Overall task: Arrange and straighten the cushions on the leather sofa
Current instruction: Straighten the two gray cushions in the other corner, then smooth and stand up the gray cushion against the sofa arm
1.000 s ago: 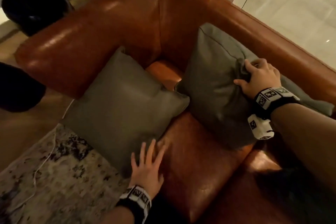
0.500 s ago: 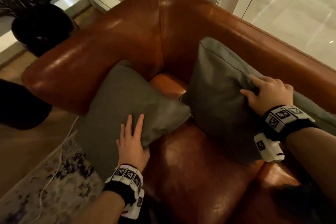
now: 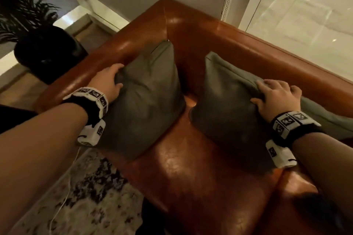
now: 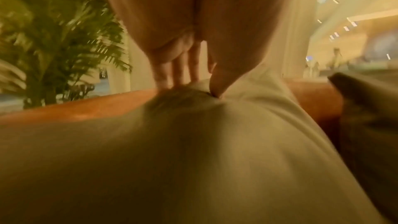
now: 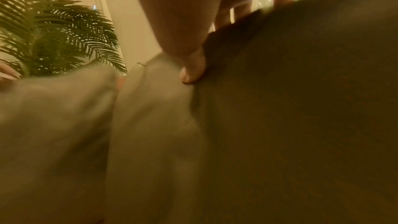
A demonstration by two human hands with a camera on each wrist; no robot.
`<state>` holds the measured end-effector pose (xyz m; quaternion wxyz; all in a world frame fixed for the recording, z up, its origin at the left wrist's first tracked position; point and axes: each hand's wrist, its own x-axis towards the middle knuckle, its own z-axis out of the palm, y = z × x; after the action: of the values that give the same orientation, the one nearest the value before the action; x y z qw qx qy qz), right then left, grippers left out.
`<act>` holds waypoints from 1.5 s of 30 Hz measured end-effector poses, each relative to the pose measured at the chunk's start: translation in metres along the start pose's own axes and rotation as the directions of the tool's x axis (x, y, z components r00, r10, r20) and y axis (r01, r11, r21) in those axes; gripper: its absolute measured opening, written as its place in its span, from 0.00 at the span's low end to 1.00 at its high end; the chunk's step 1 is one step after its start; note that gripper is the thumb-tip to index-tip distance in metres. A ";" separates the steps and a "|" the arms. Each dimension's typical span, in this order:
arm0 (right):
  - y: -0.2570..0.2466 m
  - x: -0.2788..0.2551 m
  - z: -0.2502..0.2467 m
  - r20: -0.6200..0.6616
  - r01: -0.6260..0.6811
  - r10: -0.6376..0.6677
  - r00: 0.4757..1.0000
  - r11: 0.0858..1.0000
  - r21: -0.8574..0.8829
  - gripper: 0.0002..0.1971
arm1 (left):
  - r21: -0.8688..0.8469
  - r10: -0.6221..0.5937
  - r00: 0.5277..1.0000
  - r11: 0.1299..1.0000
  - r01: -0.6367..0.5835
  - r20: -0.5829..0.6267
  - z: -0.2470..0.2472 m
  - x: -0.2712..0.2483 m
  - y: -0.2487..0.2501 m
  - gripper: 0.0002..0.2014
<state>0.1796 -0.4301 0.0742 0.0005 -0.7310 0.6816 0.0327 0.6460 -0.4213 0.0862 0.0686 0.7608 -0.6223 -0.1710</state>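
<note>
From the head view, two grey-green cushions stand upright on the brown leather sofa (image 3: 191, 168): the left cushion (image 3: 147, 101) leans on the armrest, gripped at its top edge by the left hand (image 3: 108, 82); the right cushion (image 3: 227, 105) leans on the backrest, the right hand (image 3: 277, 97) clutching its top. The left wrist view shows thumb and fingers (image 4: 178, 72) pinching fabric. The right wrist view, blurred, shows the thumb (image 5: 191, 69) pressing cloth. No writing is readable

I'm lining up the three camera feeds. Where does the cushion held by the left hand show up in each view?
Head: the left cushion stands left of centre against the sofa arm, the left hand gripping its upper left edge.
Left wrist: it fills the lower frame, pinched at top centre.
Right wrist: blurred, lower left, beside the right cushion.
Shared landmark: the palm plant.
</note>
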 end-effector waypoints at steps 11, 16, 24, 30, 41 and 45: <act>-0.034 -0.009 0.002 0.043 -0.116 0.114 0.993 0.993 0.034 0.40 | 0.198 -0.189 0.972 0.967 0.160 0.137 0.026 -0.015 -0.023 0.64; -0.128 -0.014 -0.012 -0.057 0.195 -0.187 0.981 0.963 0.184 0.35 | 0.217 0.018 0.998 0.976 -0.029 0.055 0.022 -0.043 -0.025 0.50; -0.283 0.026 0.025 -0.040 0.632 -0.639 0.768 0.745 0.216 0.31 | 0.355 -0.105 0.989 0.925 0.137 -0.108 0.039 -0.092 -0.074 0.49; -0.316 0.068 0.050 0.071 0.709 -0.714 0.696 0.700 0.085 0.32 | 0.333 -0.291 0.950 0.889 0.313 -0.117 0.029 -0.086 -0.112 0.49; -0.255 0.159 0.039 0.346 -0.128 -0.121 0.931 0.777 0.616 0.25 | -0.865 -0.690 0.708 0.252 0.434 0.154 0.051 -0.133 -0.130 0.34; -0.267 0.157 0.035 0.187 -0.117 -0.018 0.982 0.720 0.684 0.15 | -0.904 -0.746 0.664 0.317 0.285 -0.052 0.072 -0.133 -0.117 0.26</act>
<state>0.4551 -0.5660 0.0197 0.3340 -0.6534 0.6608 -0.1578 0.7066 -0.2596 0.0050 0.5110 0.8049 -0.1309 -0.2719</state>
